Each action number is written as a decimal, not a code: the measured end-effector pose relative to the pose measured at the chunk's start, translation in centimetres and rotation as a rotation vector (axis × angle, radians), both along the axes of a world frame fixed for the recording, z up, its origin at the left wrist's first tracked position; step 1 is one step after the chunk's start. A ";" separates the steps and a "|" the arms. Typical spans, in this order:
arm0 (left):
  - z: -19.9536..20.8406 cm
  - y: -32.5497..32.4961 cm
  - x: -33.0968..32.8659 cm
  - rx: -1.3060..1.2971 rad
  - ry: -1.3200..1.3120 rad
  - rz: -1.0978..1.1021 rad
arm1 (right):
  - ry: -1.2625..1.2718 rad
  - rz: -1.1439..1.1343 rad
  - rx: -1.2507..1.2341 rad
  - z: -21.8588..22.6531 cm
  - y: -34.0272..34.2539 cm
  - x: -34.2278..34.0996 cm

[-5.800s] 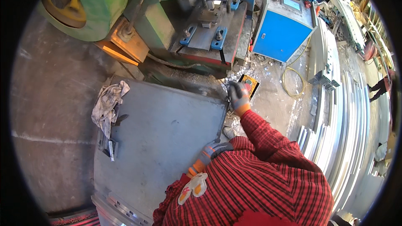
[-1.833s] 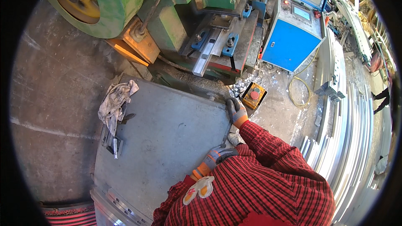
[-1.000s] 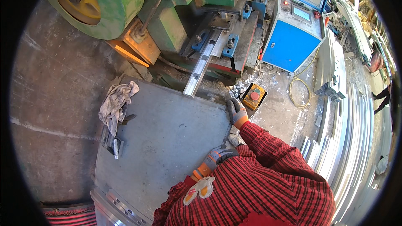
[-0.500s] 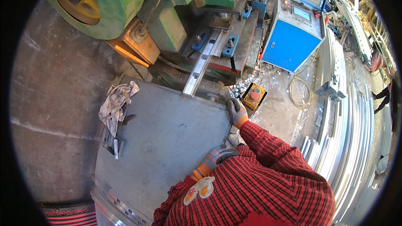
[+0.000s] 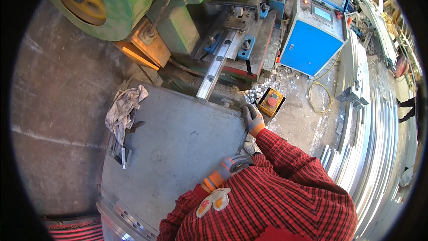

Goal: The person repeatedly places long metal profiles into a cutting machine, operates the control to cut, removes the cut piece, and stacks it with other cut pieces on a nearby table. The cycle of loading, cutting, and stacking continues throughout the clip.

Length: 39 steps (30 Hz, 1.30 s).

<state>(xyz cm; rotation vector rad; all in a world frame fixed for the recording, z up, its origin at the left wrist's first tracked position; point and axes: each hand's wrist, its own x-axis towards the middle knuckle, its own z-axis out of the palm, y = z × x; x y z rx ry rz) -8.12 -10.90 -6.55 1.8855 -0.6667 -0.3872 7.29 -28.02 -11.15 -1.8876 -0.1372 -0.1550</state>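
My right hand [image 5: 253, 120], in a grey glove with an orange cuff, rests on the right edge of a grey metal table [image 5: 156, 147], fingers stretched out. Nothing shows in it. My left hand [image 5: 230, 169], gloved alike, lies at the table's near right side against my body. Its fingers are loosely bent and partly hidden, with no object visible in them. Beyond the table, a silvery metal strip [image 5: 214, 72] with square holes runs into the tooling of a green press [image 5: 176, 33]. A yellow control box [image 5: 271, 101] with a red button stands just beyond my right hand.
A dirty rag [image 5: 125, 107] hangs over the table's left edge. Blue clamps [image 5: 246, 47] flank the strip. At the right stand a blue control cabinet [image 5: 307, 47] and long stacked metal profiles [image 5: 365, 151]. Small metal scraps litter the floor. Another person's leg shows far right.
The press's upper tooling has risen, baring a pin above the die plate. The strip has shifted slightly farther into the press. My left hand has bent a little more; my right stays put.
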 end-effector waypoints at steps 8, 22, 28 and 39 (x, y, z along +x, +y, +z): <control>6.6 2.7 14.9 0.445 -0.513 0.630 | 0.002 0.001 -0.715 5.0 1.2 -0.1; 5.1 3.2 31.6 0.716 -0.016 0.642 | 0.098 0.146 -0.732 7.1 2.3 -0.1; 5.5 3.2 30.4 0.682 -0.051 0.657 | 0.085 0.144 -0.691 6.7 1.7 -0.1; 5.2 5.2 25.2 0.674 -0.150 0.683 | 0.015 0.090 -0.689 6.2 1.7 -0.8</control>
